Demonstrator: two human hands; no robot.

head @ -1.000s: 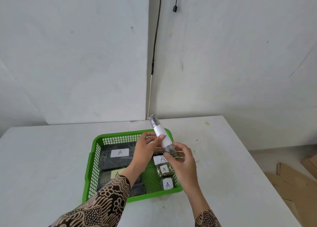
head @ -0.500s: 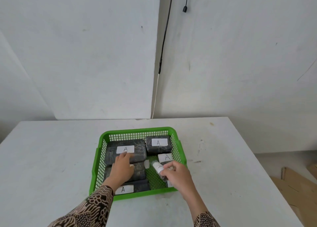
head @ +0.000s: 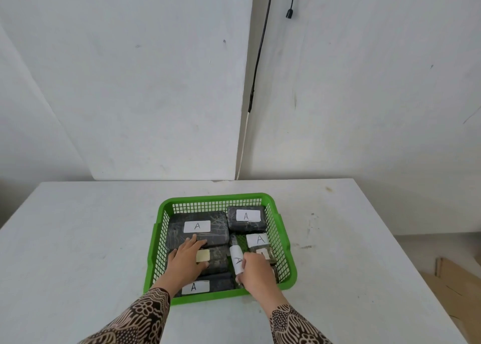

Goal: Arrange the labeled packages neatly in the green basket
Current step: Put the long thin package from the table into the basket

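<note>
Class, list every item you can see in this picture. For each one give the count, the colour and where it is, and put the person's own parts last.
table: 1, white, fills the foreground
green basket: 1, green mesh, centre of table
flat labelled packages: at least 6, dark wrap with pale labels, most marked A, lying in basket
tube-shaped package: 1, dark with white label, in basket, gripped by right hand
cable: 1, black, hanging down wall corner
cardboard: brown, on floor at right
sleeves: 2, brown patterned
left hand: flat on a package
right hand: around tube
</note>
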